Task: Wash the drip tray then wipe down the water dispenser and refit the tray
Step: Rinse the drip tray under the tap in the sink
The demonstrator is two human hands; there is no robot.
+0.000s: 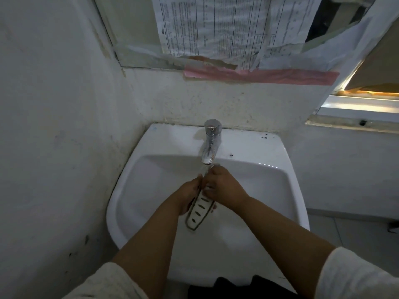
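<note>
A white drip tray [199,212] with a row of dark slots and a dark rim is held over the white sink [248,182]. Its far end sits under the running water from the chrome tap [211,141]. My left hand [190,196] grips the tray's left edge. My right hand [222,186] is closed over the tray's right side and upper part, hiding the far end. The near end of the tray sticks out toward me. The water dispenser is out of view.
The sink stands in a corner, with a grimy white wall [54,147] close on the left. Above the tap are a mirror frame, hanging papers [216,26] and pink tape [259,75]. A window ledge [356,113] lies at the right.
</note>
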